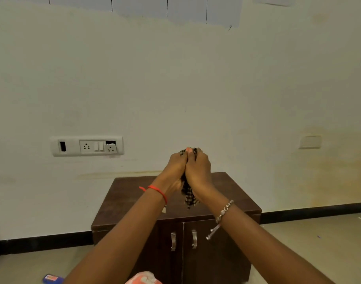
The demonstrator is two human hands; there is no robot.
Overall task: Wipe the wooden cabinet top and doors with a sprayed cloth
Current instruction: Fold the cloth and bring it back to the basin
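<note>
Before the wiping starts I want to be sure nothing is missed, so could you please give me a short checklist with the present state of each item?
1. Cloth in hand: ok. The checked cloth is bunched between the left hand and the right hand, its tail hanging below them.
2. Cloth dampened with spray: cannot tell; no bottle shows plainly.
3. Cabinet top free of clutter: ok where visible; a small pale scrap lies near the front edge by the left wrist.
4. Doors shut for wiping: ok, both handles sit side by side.
5. Cloth touching the wood: not ok, it is held above the top.
</note>
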